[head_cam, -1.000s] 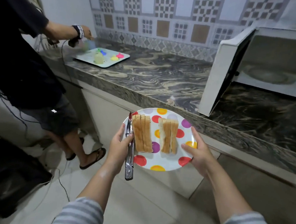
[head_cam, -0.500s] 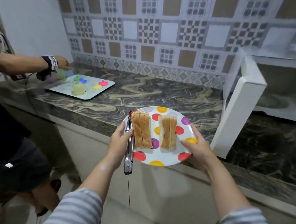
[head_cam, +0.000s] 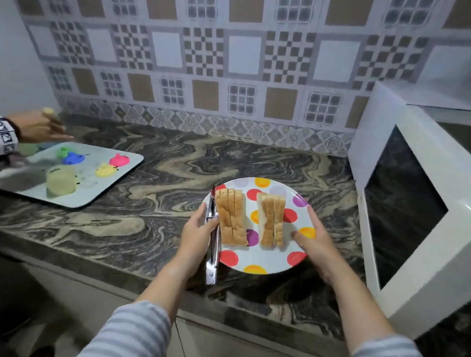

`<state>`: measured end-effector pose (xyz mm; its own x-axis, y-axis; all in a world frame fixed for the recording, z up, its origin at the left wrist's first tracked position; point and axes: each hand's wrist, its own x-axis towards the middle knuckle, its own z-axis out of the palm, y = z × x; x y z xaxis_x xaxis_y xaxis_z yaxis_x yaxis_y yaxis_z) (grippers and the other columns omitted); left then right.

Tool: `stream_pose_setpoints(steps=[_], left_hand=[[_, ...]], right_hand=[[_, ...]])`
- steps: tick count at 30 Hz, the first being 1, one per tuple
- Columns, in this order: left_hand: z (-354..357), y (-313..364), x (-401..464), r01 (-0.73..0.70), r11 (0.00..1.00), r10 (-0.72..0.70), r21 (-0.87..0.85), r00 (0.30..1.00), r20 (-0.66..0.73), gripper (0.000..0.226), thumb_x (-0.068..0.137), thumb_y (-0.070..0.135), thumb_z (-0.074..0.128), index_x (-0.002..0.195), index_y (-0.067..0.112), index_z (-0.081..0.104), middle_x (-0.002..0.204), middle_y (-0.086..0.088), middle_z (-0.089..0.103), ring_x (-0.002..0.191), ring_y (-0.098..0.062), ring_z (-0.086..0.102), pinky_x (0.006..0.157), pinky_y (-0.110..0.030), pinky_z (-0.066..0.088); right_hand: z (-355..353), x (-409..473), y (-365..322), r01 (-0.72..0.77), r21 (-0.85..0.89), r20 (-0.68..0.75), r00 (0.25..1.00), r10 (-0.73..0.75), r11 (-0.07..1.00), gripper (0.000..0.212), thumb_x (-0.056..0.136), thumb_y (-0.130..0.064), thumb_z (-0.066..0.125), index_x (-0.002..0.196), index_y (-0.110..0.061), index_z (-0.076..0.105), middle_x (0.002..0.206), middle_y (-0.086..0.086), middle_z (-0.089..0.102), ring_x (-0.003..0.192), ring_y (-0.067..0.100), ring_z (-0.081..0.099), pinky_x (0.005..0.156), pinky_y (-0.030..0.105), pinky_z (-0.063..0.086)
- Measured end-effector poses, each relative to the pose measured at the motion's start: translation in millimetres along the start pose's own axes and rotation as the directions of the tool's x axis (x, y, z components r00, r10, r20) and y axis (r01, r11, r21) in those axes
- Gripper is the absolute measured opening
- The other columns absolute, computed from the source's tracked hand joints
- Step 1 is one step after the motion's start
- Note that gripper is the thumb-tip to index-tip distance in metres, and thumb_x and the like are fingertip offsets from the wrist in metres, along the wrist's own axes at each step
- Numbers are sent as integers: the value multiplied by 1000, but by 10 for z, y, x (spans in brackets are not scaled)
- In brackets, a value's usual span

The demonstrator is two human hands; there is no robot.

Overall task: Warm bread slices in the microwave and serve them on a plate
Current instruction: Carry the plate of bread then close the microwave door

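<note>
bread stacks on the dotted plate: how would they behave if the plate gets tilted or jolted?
Both bread stacks stand on edge on the plate, unsupported, so they would probably topple or fan out. The plate looks glossy, so sliding seems likely. Slices look soft; the tongs under the left hand could dent them.

A round white plate with coloured polka dots [head_cam: 265, 263] sits over the near edge of the marbled counter. Two stacks of sliced tan bread [head_cam: 230, 216] [head_cam: 273, 222] stand on edge across it. A white microwave [head_cam: 419, 217] stands right, its door open.
</note>
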<state>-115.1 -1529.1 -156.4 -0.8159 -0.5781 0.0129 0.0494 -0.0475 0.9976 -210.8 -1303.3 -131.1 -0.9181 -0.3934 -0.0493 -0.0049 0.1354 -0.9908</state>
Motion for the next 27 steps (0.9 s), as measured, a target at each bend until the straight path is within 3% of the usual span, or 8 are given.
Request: stream_pose_setpoints(steps=[2,4,6,8,11,15,18,27], left_hand=[[65,-13,143,-22,999,21,39,1000,19,64,89,22,65,146,13,39,147,8,40,136,-8,37,114,-31,28],[98,-88,321,-54,994,51,93,998,37,61,93,19,61,147,11,34,150,4,37,138,-9,34,114,-28,26],[134,-142,475,-68,981,59,180,997,53,71,88,38,63,148,14,32,153,0,35,141,-13,32,119,-41,19],[167,-193,576,-42,936,22,350,998,61,79,82,56,58,148,19,33,154,1,34,144,-14,26,120,-53,4],[180,-286,692,-62,771,31,634,998,59,61,95,48,48,149,25,31,154,6,32,147,-8,12,115,-48,-18],[225,-290,733,-92,534,4,840,994,107,59,99,50,34,152,27,22,159,9,19,148,-6,3,117,-46,-13],[249,-276,716,-144,410,4,901,988,156,59,100,51,24,153,27,15,160,11,9,148,-8,-2,118,-50,-9],[259,-292,717,-142,330,-56,933,984,169,60,100,52,14,154,27,6,161,7,-4,147,-8,-9,117,-51,-12]], right_hand=[[-17,115,68,-8,-138,-35,999,3,990,68,93,-12,57,148,-36,25,121,-4,58,110,17,55,87,30,45],[-45,236,155,-57,-367,-77,997,31,928,75,89,-36,58,148,-45,12,147,2,40,138,25,34,112,43,26],[-67,337,206,-180,-568,-132,983,127,803,75,93,-42,51,151,-42,4,160,12,9,148,29,0,116,49,-5],[-62,402,235,-247,-618,-168,969,182,746,74,95,-43,46,151,-40,-1,160,15,-6,147,32,-12,115,49,-14],[-25,459,260,-238,-725,-181,971,154,646,74,96,-43,42,153,-33,-4,161,10,-2,146,24,-19,113,52,-17],[-79,544,357,-225,-823,-184,974,131,522,71,98,-46,35,153,-29,-7,162,1,0,146,16,-20,112,54,-16],[-90,570,420,-213,-860,-183,977,109,463,67,99,-47,30,153,-31,-6,162,-4,-6,146,14,-20,112,54,-15],[-52,560,427,-248,-892,-220,969,116,378,60,98,-47,23,153,-35,2,161,-1,-11,146,17,-18,114,54,-13]])
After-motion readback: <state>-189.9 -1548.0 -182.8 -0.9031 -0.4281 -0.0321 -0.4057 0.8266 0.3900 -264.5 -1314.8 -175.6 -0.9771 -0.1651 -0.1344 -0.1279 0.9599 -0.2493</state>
